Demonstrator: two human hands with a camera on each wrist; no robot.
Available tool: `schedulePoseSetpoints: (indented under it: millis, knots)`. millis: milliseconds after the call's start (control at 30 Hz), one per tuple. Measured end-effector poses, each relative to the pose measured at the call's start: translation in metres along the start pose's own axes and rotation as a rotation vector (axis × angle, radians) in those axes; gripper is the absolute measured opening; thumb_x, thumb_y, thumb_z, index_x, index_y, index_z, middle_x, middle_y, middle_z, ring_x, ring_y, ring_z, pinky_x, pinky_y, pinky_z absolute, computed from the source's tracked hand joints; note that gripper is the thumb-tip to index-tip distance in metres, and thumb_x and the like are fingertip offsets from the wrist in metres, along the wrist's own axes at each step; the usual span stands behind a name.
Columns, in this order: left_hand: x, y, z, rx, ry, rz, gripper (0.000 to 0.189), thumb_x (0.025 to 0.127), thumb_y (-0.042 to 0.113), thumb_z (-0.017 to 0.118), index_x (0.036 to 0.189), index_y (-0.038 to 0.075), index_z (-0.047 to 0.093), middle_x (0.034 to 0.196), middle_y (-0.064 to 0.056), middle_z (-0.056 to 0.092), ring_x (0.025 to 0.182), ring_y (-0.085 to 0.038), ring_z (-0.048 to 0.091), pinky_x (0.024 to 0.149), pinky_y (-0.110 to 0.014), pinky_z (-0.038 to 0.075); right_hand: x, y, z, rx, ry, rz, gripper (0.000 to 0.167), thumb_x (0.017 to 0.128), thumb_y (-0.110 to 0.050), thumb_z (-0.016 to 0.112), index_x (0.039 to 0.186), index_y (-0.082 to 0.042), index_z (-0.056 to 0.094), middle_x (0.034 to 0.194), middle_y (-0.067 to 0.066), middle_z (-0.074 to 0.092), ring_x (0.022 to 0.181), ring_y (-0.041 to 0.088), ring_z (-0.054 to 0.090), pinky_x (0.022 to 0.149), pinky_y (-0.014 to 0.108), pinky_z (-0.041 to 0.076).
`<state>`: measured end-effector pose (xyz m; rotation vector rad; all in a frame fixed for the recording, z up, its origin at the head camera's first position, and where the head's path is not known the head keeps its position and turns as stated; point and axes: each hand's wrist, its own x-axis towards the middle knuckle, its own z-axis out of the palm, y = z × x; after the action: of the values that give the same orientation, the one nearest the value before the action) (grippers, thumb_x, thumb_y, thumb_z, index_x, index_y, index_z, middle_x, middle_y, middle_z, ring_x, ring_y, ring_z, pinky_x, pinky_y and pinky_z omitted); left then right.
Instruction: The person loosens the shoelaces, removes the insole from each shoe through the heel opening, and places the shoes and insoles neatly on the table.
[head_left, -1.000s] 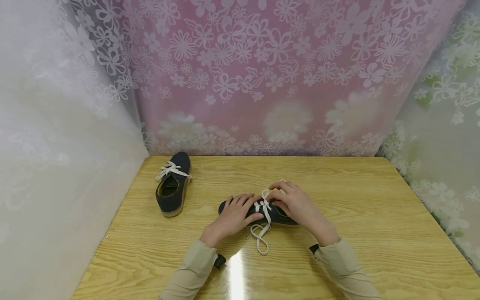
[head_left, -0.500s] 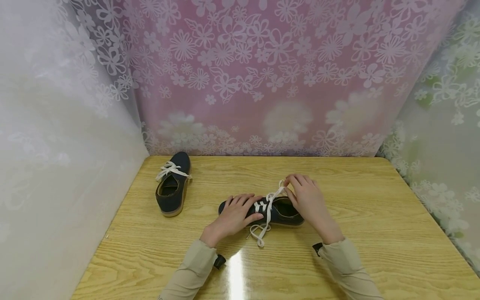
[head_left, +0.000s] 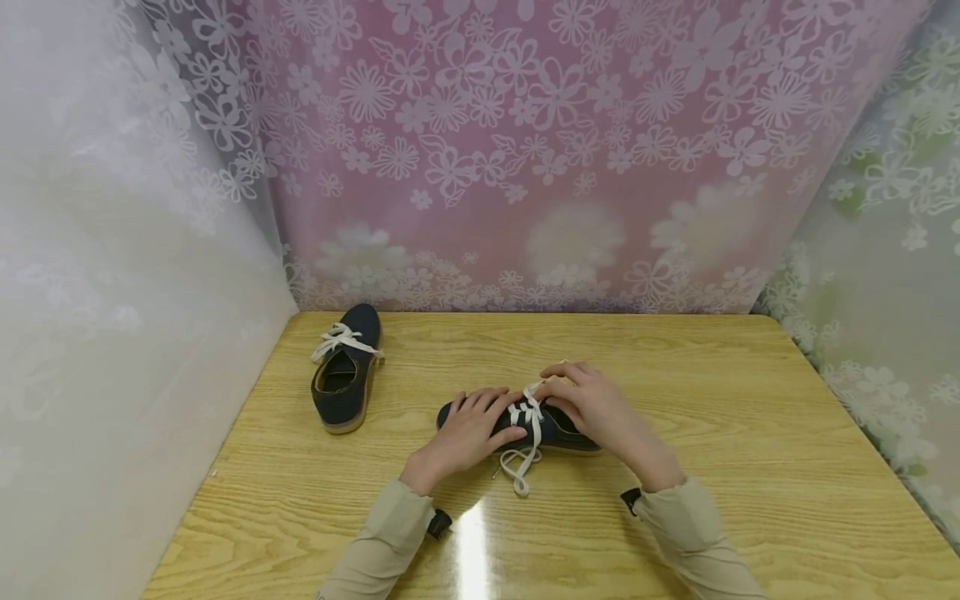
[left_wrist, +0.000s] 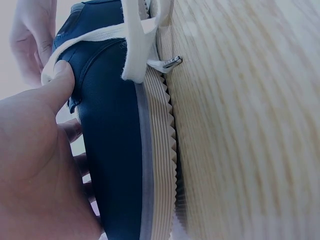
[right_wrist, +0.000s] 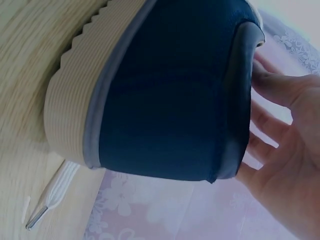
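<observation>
A dark navy shoe (head_left: 557, 432) with white laces lies across the table, toe to the left. Across its front part my left hand (head_left: 468, 433) grips the upper, thumb on the near side, other fingers over the far side. Above the shoe's opening, my right hand (head_left: 596, 410) pinches the white shoelace (head_left: 534, 429) near the knot; its fingertips are partly hidden. One lace end hangs down the near side and loops on the table, its metal tip visible in the left wrist view. In the right wrist view, the shoe's heel (right_wrist: 160, 115) hides part of the fingers.
The matching navy shoe (head_left: 345, 371), its white laces tied, stands at the table's back left. The wooden table (head_left: 712, 400) meets a pink flowered curtain (head_left: 487, 167) behind, with pale sheets at both sides. Another lace tip (right_wrist: 37, 217) shows beyond the heel.
My right hand pulled the lace up and to the right, then came back left to the knot. The near lace loop drew shorter. My left hand has stayed on the shoe.
</observation>
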<state>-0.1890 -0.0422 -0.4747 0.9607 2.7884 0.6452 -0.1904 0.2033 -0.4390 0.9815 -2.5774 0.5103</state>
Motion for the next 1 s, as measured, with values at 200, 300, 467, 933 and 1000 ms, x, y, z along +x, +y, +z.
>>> schedulePoseSetpoints:
  millis: [200,300,467,933,1000]
  knots:
    - [0.000,0.000,0.000,-0.004,-0.003,-0.004,0.064,0.104,0.056,0.042,0.159,0.026,0.034,0.161,-0.007,0.035,0.148,-0.031,0.032,0.121,-0.061,0.020,0.001,-0.002,0.003,0.009,0.040,-0.045,0.014,0.088,-0.009,0.078,0.099,-0.016,0.074,0.118,0.009,0.068,0.109,0.032,0.065,0.102,0.052,0.050]
    - [0.000,0.000,0.000,-0.013,-0.010,-0.009,0.065,0.104,0.057,0.042,0.160,0.027,0.033,0.162,-0.006,0.034,0.149,-0.031,0.031,0.122,-0.060,0.019,0.002,0.000,0.003,-0.070,0.119,0.006,0.011,0.088,-0.010,0.079,0.096,-0.012,0.071,0.113,0.010,0.069,0.103,0.032,0.065,0.090,0.051,0.054]
    - [0.000,0.000,0.001,-0.003,0.004,0.000,0.063,0.104,0.054,0.043,0.159,0.025,0.034,0.161,-0.007,0.036,0.148,-0.031,0.033,0.121,-0.060,0.020,-0.001,0.008,-0.002,-0.207,0.281,0.193,0.012,0.088,-0.008,0.079,0.092,-0.007,0.068,0.105,0.013,0.070,0.095,0.038,0.065,0.077,0.055,0.054]
    - [-0.001,0.001,-0.001,0.009,-0.005,-0.005,0.062,0.105,0.054,0.043,0.159,0.025,0.035,0.161,-0.008,0.036,0.148,-0.032,0.033,0.121,-0.061,0.021,-0.002,0.001,-0.002,-0.016,0.015,0.024,0.017,0.092,-0.007,0.074,0.104,-0.018,0.076,0.119,0.007,0.068,0.112,0.031,0.063,0.094,0.050,0.054]
    - [-0.001,0.002,-0.001,0.010,-0.010,-0.007,0.062,0.105,0.054,0.043,0.159,0.025,0.035,0.161,-0.007,0.035,0.148,-0.031,0.032,0.121,-0.061,0.020,-0.001,-0.002,0.000,0.012,-0.008,-0.008,0.018,0.091,-0.007,0.074,0.104,-0.019,0.076,0.120,0.008,0.068,0.113,0.032,0.064,0.102,0.052,0.051]
